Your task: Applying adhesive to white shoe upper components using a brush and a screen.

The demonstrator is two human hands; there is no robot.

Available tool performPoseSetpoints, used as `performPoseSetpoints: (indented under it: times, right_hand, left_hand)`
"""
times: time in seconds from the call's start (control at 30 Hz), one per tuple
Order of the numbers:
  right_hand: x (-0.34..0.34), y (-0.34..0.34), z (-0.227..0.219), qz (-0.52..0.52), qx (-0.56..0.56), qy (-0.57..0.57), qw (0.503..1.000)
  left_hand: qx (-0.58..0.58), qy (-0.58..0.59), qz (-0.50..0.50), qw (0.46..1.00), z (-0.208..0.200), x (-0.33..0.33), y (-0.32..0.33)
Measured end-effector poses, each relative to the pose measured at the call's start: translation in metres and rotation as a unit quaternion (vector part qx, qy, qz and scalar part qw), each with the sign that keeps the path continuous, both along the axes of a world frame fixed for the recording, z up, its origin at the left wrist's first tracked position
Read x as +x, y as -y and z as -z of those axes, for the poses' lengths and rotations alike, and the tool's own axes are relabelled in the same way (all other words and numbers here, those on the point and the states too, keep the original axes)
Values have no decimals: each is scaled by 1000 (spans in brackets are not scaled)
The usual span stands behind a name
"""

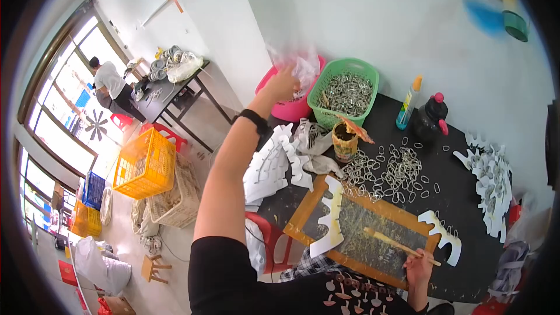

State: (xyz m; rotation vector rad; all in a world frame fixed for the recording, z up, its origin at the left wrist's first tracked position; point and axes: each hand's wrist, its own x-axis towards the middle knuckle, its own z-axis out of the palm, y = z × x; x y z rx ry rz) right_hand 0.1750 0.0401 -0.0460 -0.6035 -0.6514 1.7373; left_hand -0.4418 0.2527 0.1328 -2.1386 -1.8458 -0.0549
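My left hand (283,84) is stretched out to the pink basket (263,83), at a crumpled clear plastic bag (305,72); its fingers are blurred and partly hidden. My right hand (417,268) grips a slim wooden stick (398,244) over a wood-framed board (373,227) with a dark, yellow-smeared surface. Across the frame's left side lies a white scalloped strip (331,216) with yellowish smears. Another scalloped piece (446,239), with wire rings along its edge, rests at the right corner. Behind the board are loose oval metal rings (402,166) and an open, stained can (345,144).
A green basket (319,100) holds many metal pieces. Beside it stand a glue bottle (408,105) and a black bottle (430,118). Stacked white cutouts (265,169) lie left, ringed ones (491,184) right. Yellow crates (146,163), a red stool (274,245) and another person (114,84) are to the left.
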Motion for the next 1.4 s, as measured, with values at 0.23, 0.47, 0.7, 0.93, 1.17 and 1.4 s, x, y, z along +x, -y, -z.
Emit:
performPoseSetpoints:
  times: [0.23,0.47,0.7,0.93,1.17,1.4]
  right_hand:
    - [5,-4,1,-34,-7,-24,999]
    - [5,-9,-2,-65,-11,-2,998]
    - [-39,-32,-92,-19,68,-47,996]
    - [-121,-54,-240,-131,544,256,788]
    - [-263,-84,-270,61,683,292,666]
    - [-287,-92,-254,2,494,308,813]
  left_hand:
    - [1,86,-110,990,23,-16,-50]
    - [281,360,-88,885,-38,-35,-25]
    - [190,733,-6,654,-79,5,37]
    - [143,831,103,527,-75,87,114]
    - [154,723,116,663,-59,142,169]
    - [16,866,5,499,-79,146,230]
